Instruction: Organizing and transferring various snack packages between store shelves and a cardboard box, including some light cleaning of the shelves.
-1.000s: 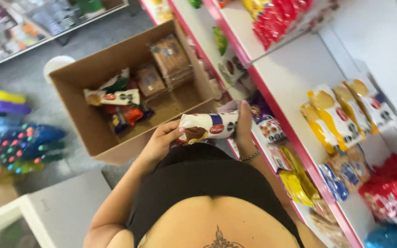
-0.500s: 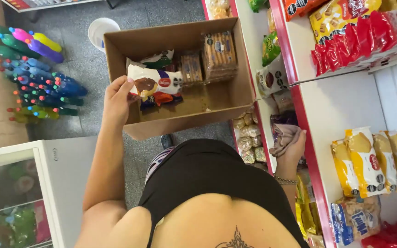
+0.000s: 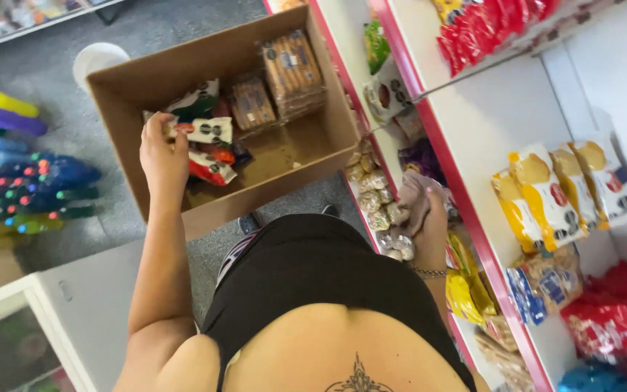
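Observation:
My left hand reaches down into an open cardboard box on the floor. Its fingers pinch the left end of a white cookie pack with dark round biscuits printed on it. The pack lies over red and green snack packs in the box. My right hand is low at the shelf edge, over a purple packet and small clear bags of snacks. Its fingers are blurred, so I cannot see whether they grip anything.
Stacks of brown cracker packs fill the box's far side. White shelves with red edges run along the right, holding yellow biscuit bags and red packs. Coloured bottles lie at the left, with a white counter below them.
The white pack went from both hands near my waist down into the box with my left hand. My right hand let go and moved to the lower shelf.

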